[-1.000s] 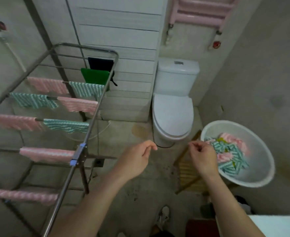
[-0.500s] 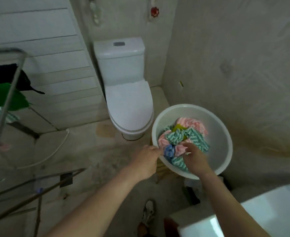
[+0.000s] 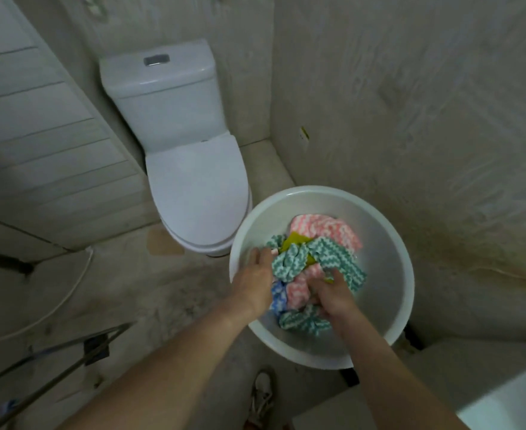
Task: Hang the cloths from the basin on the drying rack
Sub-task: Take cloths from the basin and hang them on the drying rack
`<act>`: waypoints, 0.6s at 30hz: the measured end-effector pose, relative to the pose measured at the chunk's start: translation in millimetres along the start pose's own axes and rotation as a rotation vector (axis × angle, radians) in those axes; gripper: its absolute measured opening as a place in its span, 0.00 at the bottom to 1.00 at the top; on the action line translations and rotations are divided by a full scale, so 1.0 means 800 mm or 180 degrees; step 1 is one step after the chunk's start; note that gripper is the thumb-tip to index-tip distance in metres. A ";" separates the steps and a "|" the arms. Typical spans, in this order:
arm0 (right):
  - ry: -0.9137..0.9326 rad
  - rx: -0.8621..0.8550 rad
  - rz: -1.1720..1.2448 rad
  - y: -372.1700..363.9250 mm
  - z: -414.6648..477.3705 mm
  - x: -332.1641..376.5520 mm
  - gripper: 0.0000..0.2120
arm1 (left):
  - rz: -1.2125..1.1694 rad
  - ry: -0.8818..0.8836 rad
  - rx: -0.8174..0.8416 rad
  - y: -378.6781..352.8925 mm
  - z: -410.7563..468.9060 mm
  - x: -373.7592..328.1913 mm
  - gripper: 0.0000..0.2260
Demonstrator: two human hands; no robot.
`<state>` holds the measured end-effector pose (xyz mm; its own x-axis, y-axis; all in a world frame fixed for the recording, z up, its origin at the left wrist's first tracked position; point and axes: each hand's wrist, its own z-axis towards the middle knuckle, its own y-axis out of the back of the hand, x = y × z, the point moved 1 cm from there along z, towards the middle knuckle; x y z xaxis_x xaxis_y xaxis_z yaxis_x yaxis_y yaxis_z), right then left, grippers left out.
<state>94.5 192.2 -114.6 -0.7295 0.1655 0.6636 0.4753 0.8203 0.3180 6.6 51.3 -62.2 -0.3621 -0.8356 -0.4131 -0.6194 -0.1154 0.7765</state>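
Observation:
A white round basin (image 3: 389, 243) stands on the floor beside the toilet and holds a heap of zigzag cloths: pink (image 3: 323, 228), green (image 3: 289, 262), blue (image 3: 277, 297) and a bit of yellow (image 3: 295, 243). My left hand (image 3: 255, 280) reaches over the basin's left rim, its fingers lying against the green cloth. My right hand (image 3: 333, 296) is inside the basin, fingers curled into the pink and green cloths. Only the lower rails of the metal drying rack (image 3: 53, 361) show at the bottom left.
A white toilet (image 3: 190, 169) with its lid down stands just left of the basin. White slatted panelling (image 3: 47, 156) fills the left, a bare wall (image 3: 410, 119) the right. A white cable (image 3: 69, 296) lies on the floor. My shoe (image 3: 261, 395) is at the bottom.
The view swung from the rack to the basin. Both hands moved from mid-air down into the basin, and the right hand now grips the cloths.

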 end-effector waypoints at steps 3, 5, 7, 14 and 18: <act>0.0058 0.0174 0.0072 -0.001 0.004 0.005 0.05 | -0.0348 0.0179 0.0222 -0.011 0.024 -0.002 0.37; 0.0266 0.0243 0.0013 -0.003 0.001 0.012 0.04 | -0.0454 0.0230 0.0267 -0.015 0.029 -0.001 0.34; 0.0633 0.0175 -0.0247 0.003 0.002 0.018 0.07 | -0.0511 0.0161 0.0015 -0.016 0.031 -0.004 0.22; 0.1645 -0.0321 -0.0187 0.041 -0.035 0.069 0.06 | -0.2598 0.0326 -0.0763 0.011 0.017 -0.011 0.20; 0.0728 0.0273 0.1712 0.046 -0.057 0.092 0.08 | -0.3521 0.0329 -0.0619 0.045 -0.005 -0.030 0.15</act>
<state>81.0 210.0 -23.6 -0.2679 0.4560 0.8487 0.7007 0.6968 -0.1532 -4.5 64.7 -22.4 0.3836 -0.2617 -0.8856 -0.4419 -0.8941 0.0728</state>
